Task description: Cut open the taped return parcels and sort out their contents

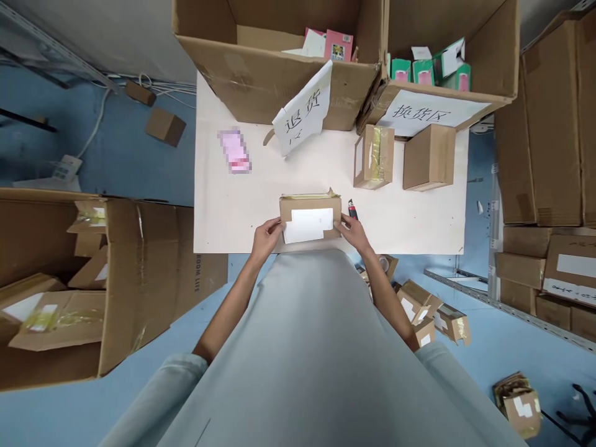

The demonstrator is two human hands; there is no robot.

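Note:
At the table's near edge, a small brown cardboard box faces me with white labels on its side and tape along its top edge. My left hand pinches its left end, fingers closed on the cardboard. On the opposite end, my right hand grips the lower right corner. A red and black utility knife lies just beyond my right hand, apart from the fingers. Farther right stand a taped cardboard box and a plain cardboard box.
Two large open cartons stand at the table's back: the left carton holds pink boxes, the right carton green ones. A paper sign hangs off the left one. Below left, a big carton holds opened boxes. Loose boxes lie on the floor.

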